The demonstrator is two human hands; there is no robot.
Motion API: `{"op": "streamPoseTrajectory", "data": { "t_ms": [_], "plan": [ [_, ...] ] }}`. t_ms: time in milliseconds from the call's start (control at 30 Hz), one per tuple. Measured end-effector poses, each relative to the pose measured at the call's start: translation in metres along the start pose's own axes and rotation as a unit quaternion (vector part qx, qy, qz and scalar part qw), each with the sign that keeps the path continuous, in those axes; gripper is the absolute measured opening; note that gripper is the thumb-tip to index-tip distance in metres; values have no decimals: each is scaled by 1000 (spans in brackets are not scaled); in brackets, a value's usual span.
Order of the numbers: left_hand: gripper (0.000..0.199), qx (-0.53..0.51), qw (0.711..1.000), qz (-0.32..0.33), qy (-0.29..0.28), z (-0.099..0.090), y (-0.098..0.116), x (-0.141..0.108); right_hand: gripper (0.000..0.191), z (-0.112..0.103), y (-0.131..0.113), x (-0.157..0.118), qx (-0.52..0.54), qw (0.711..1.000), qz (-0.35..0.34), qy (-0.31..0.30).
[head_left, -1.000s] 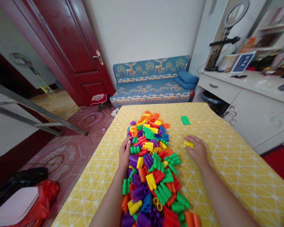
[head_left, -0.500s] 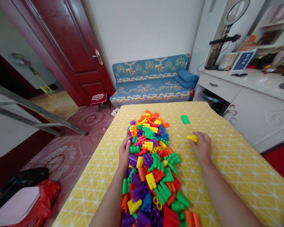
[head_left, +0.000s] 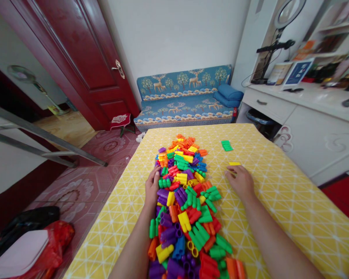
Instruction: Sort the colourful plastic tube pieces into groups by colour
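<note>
A long pile of plastic pieces (head_left: 184,221) in red, green, yellow, purple, orange and blue runs down the middle of the table. My left hand (head_left: 152,185) rests against the pile's left edge, its fingers slightly apart and holding nothing. To the right of the pile, my right hand (head_left: 241,180) is low over the tablecloth with its fingers apart. Just beyond its fingertips lies a yellow piece (head_left: 234,163), partly hidden by the hand. A green piece (head_left: 227,145) lies farther back on the cloth.
The table has a yellow patterned cloth (head_left: 275,193). Behind it stands a blue sofa (head_left: 186,102). A white dresser (head_left: 314,128) is at the right; a metal ladder (head_left: 43,135) and bags (head_left: 58,244) are on the left.
My right hand has let go of the yellow piece, which now lies on the cloth below the green one. The hand has shifted slightly left. My left hand has barely moved.
</note>
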State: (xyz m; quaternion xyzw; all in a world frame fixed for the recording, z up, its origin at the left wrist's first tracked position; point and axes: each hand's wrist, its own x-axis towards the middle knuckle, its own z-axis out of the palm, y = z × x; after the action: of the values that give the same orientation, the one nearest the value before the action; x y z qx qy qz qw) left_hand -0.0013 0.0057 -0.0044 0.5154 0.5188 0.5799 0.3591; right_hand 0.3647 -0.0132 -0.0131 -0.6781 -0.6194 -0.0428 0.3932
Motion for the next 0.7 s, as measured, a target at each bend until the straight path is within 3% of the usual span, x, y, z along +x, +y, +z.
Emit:
{"op": "streamPoseTrajectory", "data": {
  "t_ms": [133,200,367,700],
  "plan": [
    [40,0,1000,-2,1,0,0,0,30,0,4,-3,-49,997,26,52],
    [40,2,1000,-1,2,0,0,0,34,1,4,-5,-79,995,34,48],
    [39,-1,1000,-2,2,0,-1,0,44,4,0,-7,-143,988,37,-48],
    [41,2,1000,7,-4,-1,-1,-1,66,13,-5,4,-192,967,46,-162]
  ]
}}
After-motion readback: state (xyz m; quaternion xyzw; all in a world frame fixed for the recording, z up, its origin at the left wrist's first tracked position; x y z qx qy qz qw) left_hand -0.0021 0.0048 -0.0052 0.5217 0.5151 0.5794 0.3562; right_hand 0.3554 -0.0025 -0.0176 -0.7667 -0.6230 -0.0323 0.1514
